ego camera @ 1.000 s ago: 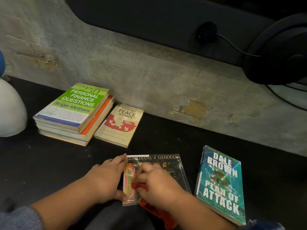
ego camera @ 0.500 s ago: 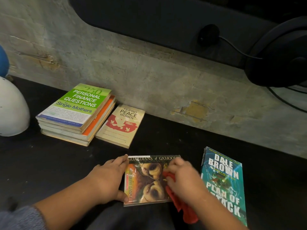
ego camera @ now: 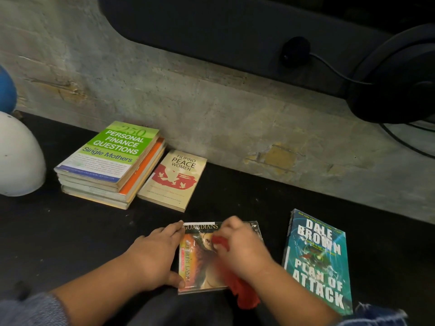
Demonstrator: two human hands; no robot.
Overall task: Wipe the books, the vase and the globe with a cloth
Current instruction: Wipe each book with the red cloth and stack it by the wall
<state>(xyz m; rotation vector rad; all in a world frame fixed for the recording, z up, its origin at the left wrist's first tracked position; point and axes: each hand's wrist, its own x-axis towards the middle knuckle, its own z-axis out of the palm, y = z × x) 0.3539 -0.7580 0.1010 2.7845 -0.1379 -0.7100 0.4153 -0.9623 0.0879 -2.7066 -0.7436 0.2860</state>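
Observation:
A dark paperback, the Guardians book (ego camera: 195, 262), lies flat at the near edge of the black surface. My left hand (ego camera: 154, 257) holds its left edge, fingers along the top corner and thumb at the bottom corner. My right hand (ego camera: 242, 245) grips a red cloth (ego camera: 244, 295) and presses it on the upper middle of the cover. To the right lies a teal Dale Brown book (ego camera: 320, 262). Further back sit a stack of books (ego camera: 110, 163) with a green cover on top and a cream Filipino Peace Women book (ego camera: 173, 180). A white rounded object (ego camera: 18, 156) and a blue one (ego camera: 7, 90) show at the left edge.
A rough concrete wall (ego camera: 211, 109) rises behind the black surface (ego camera: 235, 196). A dark panel with a round black fitting (ego camera: 295, 51) and cable runs above it. A large black round object (ego camera: 397, 78) hangs at the upper right.
My right hand with the red cloth swept from the cover's left side to its right edge, then back up to the upper middle. My left hand stayed on the book's left edge.

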